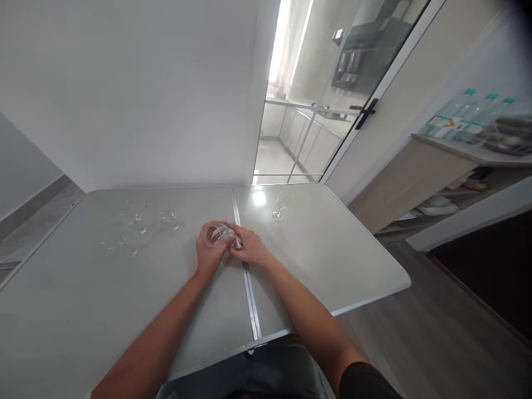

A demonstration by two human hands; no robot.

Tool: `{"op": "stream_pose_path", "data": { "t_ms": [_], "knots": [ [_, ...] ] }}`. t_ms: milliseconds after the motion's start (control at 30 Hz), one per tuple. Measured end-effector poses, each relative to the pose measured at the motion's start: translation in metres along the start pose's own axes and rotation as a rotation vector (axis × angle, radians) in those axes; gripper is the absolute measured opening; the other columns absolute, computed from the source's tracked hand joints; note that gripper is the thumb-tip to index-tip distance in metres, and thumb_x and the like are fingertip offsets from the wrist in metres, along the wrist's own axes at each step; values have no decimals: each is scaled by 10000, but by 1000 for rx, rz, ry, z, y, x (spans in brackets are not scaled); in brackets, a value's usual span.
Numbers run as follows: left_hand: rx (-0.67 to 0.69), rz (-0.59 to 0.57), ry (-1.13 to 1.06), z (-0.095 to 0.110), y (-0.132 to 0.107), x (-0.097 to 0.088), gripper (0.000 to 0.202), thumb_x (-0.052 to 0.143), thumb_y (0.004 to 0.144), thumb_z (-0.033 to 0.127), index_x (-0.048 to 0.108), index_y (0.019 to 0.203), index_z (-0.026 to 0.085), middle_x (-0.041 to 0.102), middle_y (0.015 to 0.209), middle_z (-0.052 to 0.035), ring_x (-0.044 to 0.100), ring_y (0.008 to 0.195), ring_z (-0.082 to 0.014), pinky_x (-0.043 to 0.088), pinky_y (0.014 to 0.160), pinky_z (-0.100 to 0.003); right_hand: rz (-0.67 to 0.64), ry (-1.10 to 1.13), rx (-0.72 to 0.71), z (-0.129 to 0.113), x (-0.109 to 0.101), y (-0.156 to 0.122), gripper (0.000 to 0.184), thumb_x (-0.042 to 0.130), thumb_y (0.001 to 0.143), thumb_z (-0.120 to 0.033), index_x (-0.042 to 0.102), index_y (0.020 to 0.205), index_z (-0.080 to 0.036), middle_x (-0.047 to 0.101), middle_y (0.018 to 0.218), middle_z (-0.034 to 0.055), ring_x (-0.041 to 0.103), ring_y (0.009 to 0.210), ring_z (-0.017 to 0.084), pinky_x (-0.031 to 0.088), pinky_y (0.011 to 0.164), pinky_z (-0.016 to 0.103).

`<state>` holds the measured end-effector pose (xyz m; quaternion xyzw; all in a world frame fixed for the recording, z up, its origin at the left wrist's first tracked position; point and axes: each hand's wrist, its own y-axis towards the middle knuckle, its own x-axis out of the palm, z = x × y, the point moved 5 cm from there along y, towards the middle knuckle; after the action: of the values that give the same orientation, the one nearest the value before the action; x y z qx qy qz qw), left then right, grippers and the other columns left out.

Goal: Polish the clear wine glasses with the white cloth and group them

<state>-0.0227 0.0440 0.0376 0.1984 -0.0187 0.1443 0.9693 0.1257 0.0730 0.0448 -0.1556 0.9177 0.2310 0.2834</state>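
Note:
A clear wine glass (pixel 218 235) is held over the seam of the table, tilted with its round bowl toward the left. My left hand (pixel 206 254) wraps around the bowl. The fingers of my right hand (pixel 251 247) close on the glass's narrower end, partly hiding it. To the right, another clear stemmed glass (pixel 278 213) stands apart from my hands. Several more transparent glasses (pixel 143 230) are on the left part of the table, their outlines hard to make out.
The pale grey table (pixel 320 260) has a metal strip (pixel 249 296) across it and a white wall behind. A glass door (pixel 307 116) is at the back right. Bottles with green caps (pixel 457 113) stand on a wooden shelf unit (pixel 436 166) at the right.

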Motion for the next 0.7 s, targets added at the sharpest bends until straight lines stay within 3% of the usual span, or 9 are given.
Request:
{"op": "stream_pose_path", "data": {
  "t_ms": [67, 133, 267, 367, 467, 567, 633, 700],
  "knots": [
    [10, -64, 14, 0, -1, 2, 585, 876, 680, 413, 583, 1148, 217, 702, 1199, -116, 689, 1044, -251, 568, 946, -454, 35, -124, -21, 1, 4, 0, 446, 648, 785, -216, 664, 1222, -302, 721, 1099, 20, 662, 891, 212, 478, 775, 299],
    [24, -131, -2, 1, -2, 6, 600, 886, 668, 412, 594, 1155, 220, 696, 1228, -124, 684, 1064, -261, 546, 968, -459, 83, -242, -23, 3, 3, 2, 350, 629, 815, -214, 704, 1149, -288, 724, 1007, 39, 655, 835, 223, 464, 739, 315],
    [76, -203, -84, 3, -2, 12, 774, 933, 599, 404, 558, 1259, 253, 636, 1332, -144, 623, 1212, -296, 505, 1008, -446, 175, -374, -74, 6, -14, 3, 324, 594, 839, -204, 724, 1131, -256, 697, 934, 80, 636, 857, 246, 447, 816, 353],
    [84, -189, -73, -2, -1, 11, 849, 944, 576, 399, 520, 1303, 286, 551, 1393, -135, 624, 1168, -277, 515, 952, -411, 404, -315, -4, 18, -55, -3, 316, 560, 872, -243, 722, 1143, -227, 691, 999, 120, 621, 985, 282, 440, 927, 391],
    [46, -168, -10, -11, -2, 8, 616, 872, 697, 390, 556, 1214, 279, 559, 1249, -87, 628, 1004, -206, 511, 867, -353, 773, -274, 178, 41, -117, -20, 368, 497, 932, -365, 697, 1175, -175, 685, 1082, 156, 619, 1038, 303, 462, 952, 416],
    [26, -171, 25, -15, -2, 8, 446, 807, 776, 387, 583, 1141, 259, 550, 1071, -50, 583, 913, -172, 491, 849, -324, 1139, -319, 388, 71, -174, -42, 463, 434, 959, -434, 678, 1198, -121, 704, 1048, 166, 659, 991, 290, 512, 871, 379],
    [14, -176, 23, -15, -3, 8, 376, 777, 807, 395, 598, 1104, 248, 531, 1022, -44, 558, 874, -161, 485, 830, -308, 1210, -315, 518, 96, -197, -51, 489, 433, 947, -465, 708, 1119, -98, 727, 938, 155, 684, 888, 275, 529, 758, 338],
    [6, -191, 23, -15, -3, 9, 319, 753, 831, 402, 612, 1065, 238, 514, 1020, -45, 539, 842, -152, 479, 795, -294, 1127, -258, 630, 122, -204, -52, 488, 446, 923, -473, 736, 1013, -91, 738, 827, 137, 685, 770, 252, 516, 668, 308]
  ]
}}
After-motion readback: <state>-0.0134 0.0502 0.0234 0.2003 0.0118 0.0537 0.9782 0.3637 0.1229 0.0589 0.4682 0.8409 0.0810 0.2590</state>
